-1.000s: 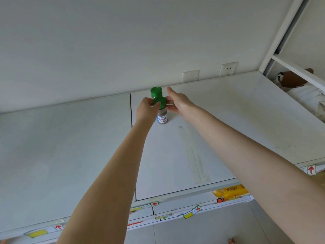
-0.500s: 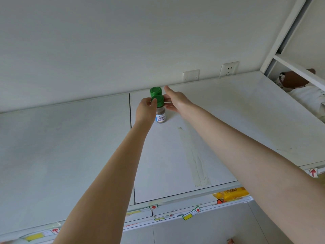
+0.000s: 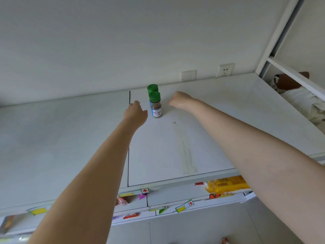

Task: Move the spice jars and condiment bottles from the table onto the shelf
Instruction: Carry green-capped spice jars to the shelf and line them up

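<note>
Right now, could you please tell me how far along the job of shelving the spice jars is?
Done: the front jar and the rear jar, both green-capped, stand upright on the shelf, one behind the other. In hand: nothing; the left hand and right hand are either side of the front jar, apart from it. Left: the table is out of view, so I cannot tell what remains.

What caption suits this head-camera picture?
Left hand and right hand flank two green-capped spice jars on a white shelf.
</note>
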